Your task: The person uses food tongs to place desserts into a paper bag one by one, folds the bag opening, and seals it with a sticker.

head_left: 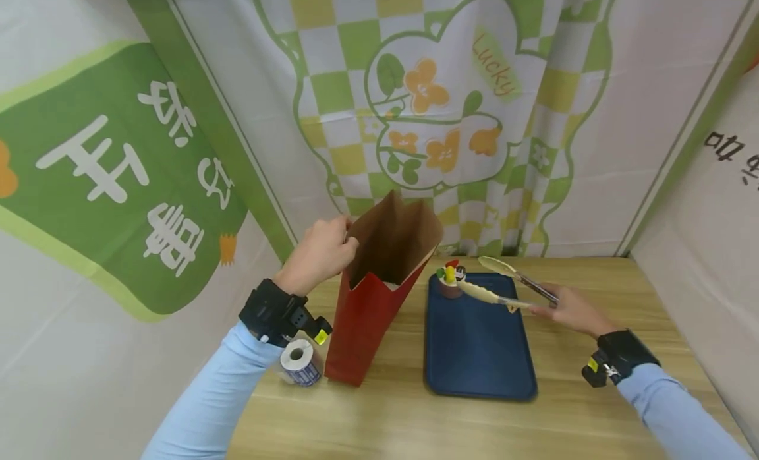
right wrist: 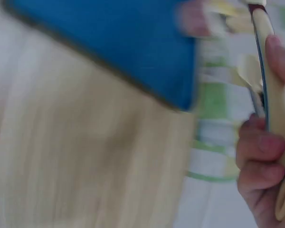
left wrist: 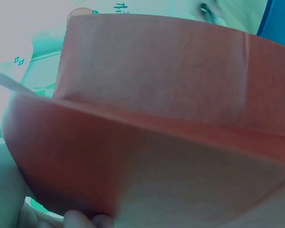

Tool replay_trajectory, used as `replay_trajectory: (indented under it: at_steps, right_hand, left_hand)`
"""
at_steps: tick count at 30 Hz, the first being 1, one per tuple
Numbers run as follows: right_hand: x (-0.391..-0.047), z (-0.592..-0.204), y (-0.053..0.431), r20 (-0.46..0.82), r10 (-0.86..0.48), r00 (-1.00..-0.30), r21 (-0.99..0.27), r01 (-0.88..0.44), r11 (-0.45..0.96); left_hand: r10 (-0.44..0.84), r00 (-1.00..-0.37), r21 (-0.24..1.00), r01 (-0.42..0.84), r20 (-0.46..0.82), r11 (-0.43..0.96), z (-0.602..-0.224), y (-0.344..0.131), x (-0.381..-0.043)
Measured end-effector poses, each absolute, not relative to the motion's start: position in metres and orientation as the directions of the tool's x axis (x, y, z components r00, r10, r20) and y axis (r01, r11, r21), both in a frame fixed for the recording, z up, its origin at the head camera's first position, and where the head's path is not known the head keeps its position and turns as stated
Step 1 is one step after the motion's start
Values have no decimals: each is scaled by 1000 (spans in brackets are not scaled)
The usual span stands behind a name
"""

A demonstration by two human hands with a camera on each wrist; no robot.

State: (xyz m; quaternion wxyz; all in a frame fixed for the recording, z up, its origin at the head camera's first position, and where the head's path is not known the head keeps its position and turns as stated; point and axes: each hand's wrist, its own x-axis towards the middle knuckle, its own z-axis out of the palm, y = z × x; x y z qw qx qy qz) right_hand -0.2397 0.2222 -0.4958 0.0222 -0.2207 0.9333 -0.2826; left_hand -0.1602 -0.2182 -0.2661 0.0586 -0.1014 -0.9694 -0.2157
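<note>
My left hand (head_left: 323, 252) pinches the upper left edge of a tall red paper bag (head_left: 363, 328), whose brown inside gapes upward. In the left wrist view, fingertips (left wrist: 76, 219) curl at the edge of the bag (left wrist: 156, 66). My right hand (head_left: 578, 312) grips a pair of cream-tipped tongs (head_left: 536, 288) with arms spread apart. One tong tip lies close beside a small toy cupcake (head_left: 450, 285) with colourful toppings. The cupcake stands at the far left corner of a dark blue tray (head_left: 480, 354). In the right wrist view, fingers (right wrist: 261, 147) wrap round the tongs' handle (right wrist: 275, 104).
A roll of labels (head_left: 301, 362) stands left of the bag, near my left forearm. Behind the wooden table (head_left: 379, 427) hangs a green-and-white checked curtain (head_left: 427, 117). Printed cloth walls (head_left: 118, 170) enclose both sides.
</note>
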Motion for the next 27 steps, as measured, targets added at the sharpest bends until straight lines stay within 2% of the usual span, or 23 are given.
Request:
replay_trajectory:
  at_steps: [5,13,16,21,25,27]
  right_hand:
    - [-257,-533,189,116,-424,-898,-373,-435,819]
    - [-270,-555,158,189,-411,-892,-313,-452,835]
    - [-270,-557,161,183,-416,-891,-344,-454,822]
    - [-260,-539,176,166,-405,-899,-466,-433,771]
    - [-241,-497,194,232,-381,-895,-550,-444,707]
    - [-231,-467,203,289,-363,-886,-553,-464,692]
  left_hand:
    - [157,-975,405,209,159,890,-266,-224,-157]
    - [147,-980,407,190,134,893,-266,-226,-155]
    - [146,-981,409,186,129,894,-267,-225,-155]
    - [143,-981,413,186,133,891,-266,-226,-155]
    - [154,-978,410,198,137,890,-266,-226,-156]
    - [159,-977,407,203,140,891,-266,-225,-157]
